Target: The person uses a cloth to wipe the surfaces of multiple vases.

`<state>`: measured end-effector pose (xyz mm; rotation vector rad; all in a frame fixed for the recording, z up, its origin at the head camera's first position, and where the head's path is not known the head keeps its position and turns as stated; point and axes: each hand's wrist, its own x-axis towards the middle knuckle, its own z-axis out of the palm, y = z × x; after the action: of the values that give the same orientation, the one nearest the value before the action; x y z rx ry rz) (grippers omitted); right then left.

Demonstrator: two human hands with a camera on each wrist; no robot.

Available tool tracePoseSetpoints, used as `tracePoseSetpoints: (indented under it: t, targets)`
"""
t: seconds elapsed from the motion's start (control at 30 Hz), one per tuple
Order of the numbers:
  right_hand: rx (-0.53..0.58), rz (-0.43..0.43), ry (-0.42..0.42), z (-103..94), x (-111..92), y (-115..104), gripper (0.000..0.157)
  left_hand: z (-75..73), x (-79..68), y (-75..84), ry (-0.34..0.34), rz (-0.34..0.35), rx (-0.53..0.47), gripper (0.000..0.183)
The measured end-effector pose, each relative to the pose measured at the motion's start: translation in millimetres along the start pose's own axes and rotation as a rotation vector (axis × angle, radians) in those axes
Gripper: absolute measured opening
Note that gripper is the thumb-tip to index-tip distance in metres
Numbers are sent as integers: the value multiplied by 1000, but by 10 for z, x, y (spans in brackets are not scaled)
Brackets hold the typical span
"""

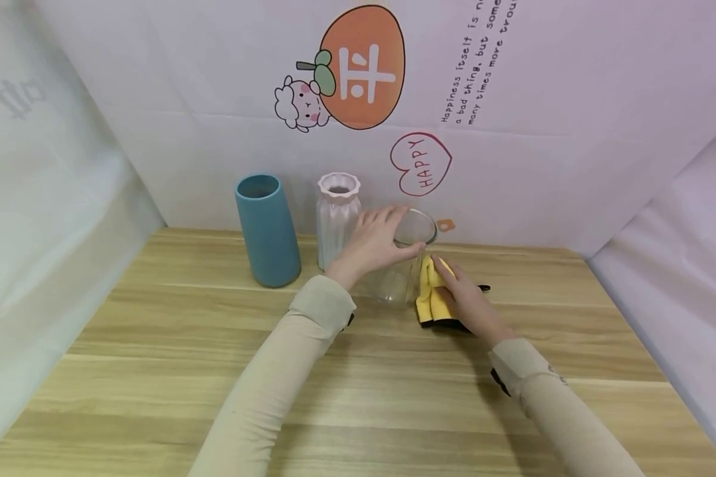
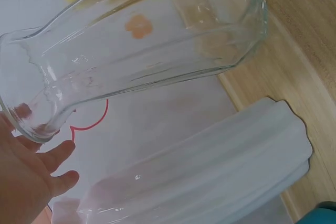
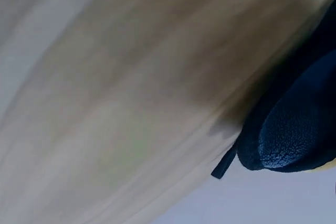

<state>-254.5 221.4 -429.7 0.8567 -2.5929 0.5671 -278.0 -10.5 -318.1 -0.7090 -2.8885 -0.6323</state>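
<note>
A clear glass vase stands upright near the back wall. My left hand holds it by the flared rim, thumb on the near side. In the left wrist view, that hand is at the mouth of the glass vase, some fingertips visible through the glass. My right hand grips a yellow cloth with a black edge against the vase's right side. The cloth's dark underside and a small loop show in the right wrist view; the hand is not visible there.
Left of the glass vase stands a white fluted vase, close to my left hand. Farther left is a tall blue vase. All stand on a wooden table before a printed white backdrop. White sheets hang at both sides.
</note>
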Motion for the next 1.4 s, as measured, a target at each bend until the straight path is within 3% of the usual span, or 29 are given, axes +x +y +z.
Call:
tracePoseSetpoints:
  t: [0.27,0.37,0.57,0.77,1.07,1.17,1.4]
  targets:
    - [58,4,214,-74,172,-106,63,41,18,-9,-57,-3,-34,77]
    - [83,-12,249,-100,224,-151,62,56,24,-26,-52,8,-47,76]
    - [64,-37,153,-49,223,-159,64,97,24,-40,-26,-16,-59,82]
    - [54,-34,34,1,122,-94,65,123,20,-22,47,-37,-43,87]
    - [17,98,-214,-38,-43,-32,62,81,40,-15,50,-14,-1,79]
    - [10,91,-201,-35,-43,-42,61,67,43,-7,22,-21,-4,78]
    - [-13,27,-25,28,18,-71,63,83,47,-13,-15,-32,-31,77]
